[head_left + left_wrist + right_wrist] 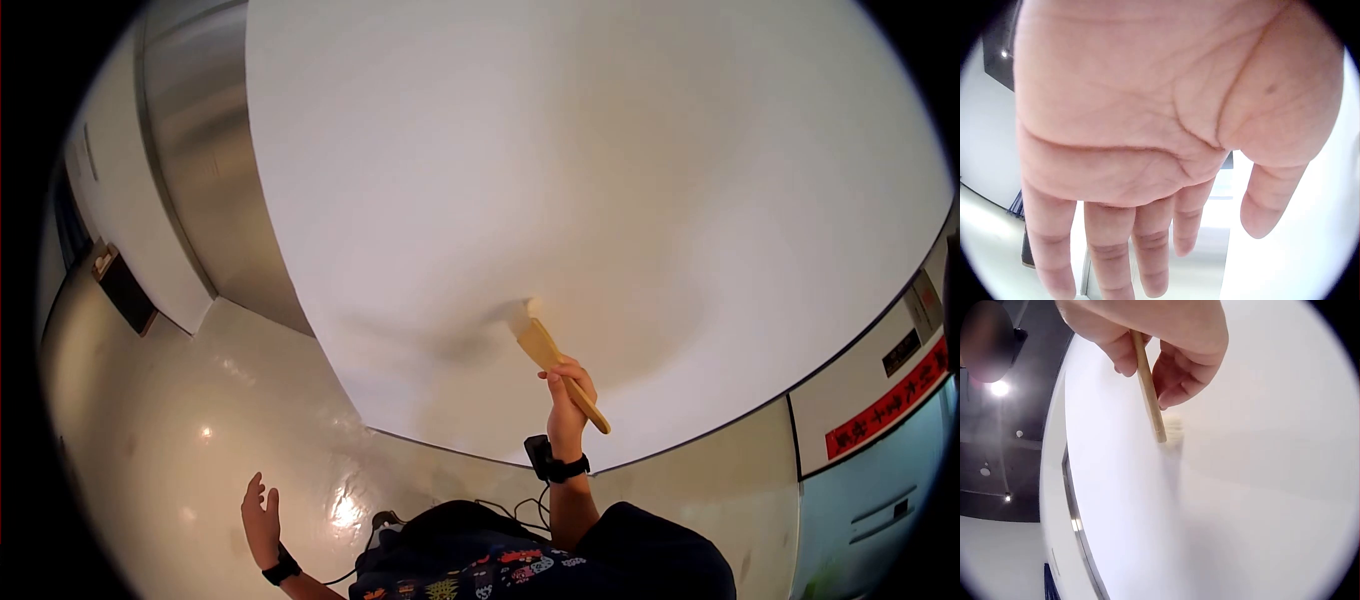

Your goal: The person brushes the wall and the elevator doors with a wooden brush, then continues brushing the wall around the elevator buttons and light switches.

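My right hand (568,405) grips the wooden handle of a flat paintbrush (538,346). Its pale bristles (1174,430) are right at the surface of a large white panel (400,160), and the handle slants down to the right in the head view. Thumb and fingers come round the handle from both sides in the right wrist view. My left hand (262,522) hangs low at the left, away from the panel. With nothing in its palm, that hand (1129,112) has its fingers extended and spread a little.
A metal door-like panel (205,150) stands left of the white panel. Further left is a dark box (125,290) on the shiny floor (260,400). A red banner with writing (885,400) is on the right, above a pale blue cabinet (860,520). Cables (515,510) run near my body.
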`<state>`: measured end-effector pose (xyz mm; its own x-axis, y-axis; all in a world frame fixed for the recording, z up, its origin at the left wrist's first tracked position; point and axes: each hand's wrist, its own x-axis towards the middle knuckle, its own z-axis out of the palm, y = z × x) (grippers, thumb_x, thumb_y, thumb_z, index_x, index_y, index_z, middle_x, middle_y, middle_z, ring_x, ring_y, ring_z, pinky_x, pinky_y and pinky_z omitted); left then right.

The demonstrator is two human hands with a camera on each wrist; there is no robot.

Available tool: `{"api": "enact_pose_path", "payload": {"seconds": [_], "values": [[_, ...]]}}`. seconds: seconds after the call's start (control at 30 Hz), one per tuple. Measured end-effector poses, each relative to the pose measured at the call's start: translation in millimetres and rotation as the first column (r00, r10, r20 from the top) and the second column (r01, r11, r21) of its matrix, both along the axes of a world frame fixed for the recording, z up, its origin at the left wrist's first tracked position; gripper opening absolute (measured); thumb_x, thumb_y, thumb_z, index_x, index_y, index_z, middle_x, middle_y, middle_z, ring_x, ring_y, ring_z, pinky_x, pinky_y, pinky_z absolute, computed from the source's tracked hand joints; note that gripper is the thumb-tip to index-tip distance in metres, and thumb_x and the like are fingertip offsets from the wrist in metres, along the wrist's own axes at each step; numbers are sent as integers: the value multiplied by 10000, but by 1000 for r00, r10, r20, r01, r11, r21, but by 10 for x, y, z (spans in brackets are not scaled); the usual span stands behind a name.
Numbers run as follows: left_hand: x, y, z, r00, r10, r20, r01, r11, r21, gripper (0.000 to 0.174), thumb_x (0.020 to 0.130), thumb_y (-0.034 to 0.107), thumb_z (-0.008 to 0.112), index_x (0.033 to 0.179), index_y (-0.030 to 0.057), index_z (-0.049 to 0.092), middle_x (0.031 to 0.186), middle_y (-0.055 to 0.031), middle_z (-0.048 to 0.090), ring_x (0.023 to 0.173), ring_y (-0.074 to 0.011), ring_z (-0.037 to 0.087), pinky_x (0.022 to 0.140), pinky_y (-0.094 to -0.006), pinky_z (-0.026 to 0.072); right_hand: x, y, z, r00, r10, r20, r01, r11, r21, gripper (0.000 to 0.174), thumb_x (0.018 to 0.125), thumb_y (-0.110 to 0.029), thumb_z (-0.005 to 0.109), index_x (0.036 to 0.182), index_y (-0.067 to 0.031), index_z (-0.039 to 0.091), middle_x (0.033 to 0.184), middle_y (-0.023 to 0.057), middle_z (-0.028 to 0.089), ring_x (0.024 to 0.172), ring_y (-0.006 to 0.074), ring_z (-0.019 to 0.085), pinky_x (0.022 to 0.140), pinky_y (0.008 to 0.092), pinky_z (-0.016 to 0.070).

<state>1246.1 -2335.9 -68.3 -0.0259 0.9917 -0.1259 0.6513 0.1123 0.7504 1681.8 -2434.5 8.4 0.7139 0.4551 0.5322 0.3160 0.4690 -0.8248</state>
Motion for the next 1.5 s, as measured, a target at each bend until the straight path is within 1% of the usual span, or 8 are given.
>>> {"api": "enact_pose_path", "payload": {"seconds": [0.47, 0.67, 0.83, 0.97, 1.13, 1.23, 1.33, 1.5], "values": [[-173, -196, -62, 1000, 27, 1, -27, 1000, -17, 411, 834, 140, 544, 1223, 27, 478, 1159, -175, 545, 1024, -282, 536, 853, -365, 428, 21, -4, -81, 955, 236, -177, -214, 967, 137, 104, 858, -55, 530, 960, -33, 525, 1026, 77, 503, 913, 199, 531, 754, 353, 477], [-59, 362, -46, 998, -57, 7, 57, 998, -14, 413, 835, 141, 544, 1228, 31, 475, 1157, -178, 545, 1018, -282, 537, 860, -365, 427, 14, 13, -50, 982, -85, -168, 95, 994, 47, 89, 847, -39, 543, 935, -25, 546, 1001, 86, 526, 870, 198, 544, 757, 328, 473], [121, 879, -87, 989, -145, -3, 144, 989, -36, 414, 833, 138, 548, 1230, 44, 476, 1134, -187, 553, 1001, -287, 540, 860, -368, 427, 100, 19, -117, 939, -342, 45, 341, 940, 18, 63, 836, -24, 554, 897, -8, 561, 997, 98, 550, 807, 178, 549, 726, 293, 478], [286, 1241, -161, 972, -234, -8, 234, 972, 3, 417, 830, 139, 553, 1228, 40, 476, 1120, -192, 556, 998, -287, 540, 855, -368, 428, 188, -21, -224, 854, -514, 81, 514, 858, 29, 77, 839, -20, 550, 911, -5, 570, 990, 99, 561, 786, 154, 546, 697, 268, 480], [434, 1497, -231, 949, -312, 40, 311, 950, 37, 426, 829, 170, 558, 1234, 66, 477, 1088, -184, 569, 939, -263, 549, 810, -363, 443, 224, 6, -287, 632, -756, 172, 761, 647, 46, 77, 860, -20, 522, 911, -4, 577, 952, 95, 580, 768, 141, 551, 641, 250, 478], [370, 1484, -213, 952, -296, 74, 295, 955, 25, 425, 829, 166, 561, 1234, 65, 479, 1097, -176, 566, 952, -269, 545, 821, -363, 436, 249, -8, -301, 492, -837, 240, 841, 528, 120, 77, 870, -15, 503, 896, -8, 575, 955, 96, 587, 743, 142, 552, 602, 243, 472], [213, 1335, -154, 967, -247, 55, 247, 969, 5, 421, 831, 159, 560, 1231, 56, 480, 1117, -172, 560, 975, -276, 540, 836, -364, 430, 182, -24, -239, 461, -848, 262, 864, 496, 86, 76, 868, -13, 500, 887, -9, 575, 947, 88, 586, 741, 144, 552, 602, 242, 471], [3, 972, -44, 987, -156, 35, 156, 988, -3, 415, 836, 159, 555, 1230, 51, 480, 1130, -174, 556, 977, -281, 542, 834, -364, 432, 18, 17, -67, 623, -756, 199, 756, 648, 93, 79, 866, -15, 492, 883, -14, 569, 938, 82, 580, 755, 142, 539, 612, 247, 463]]}}
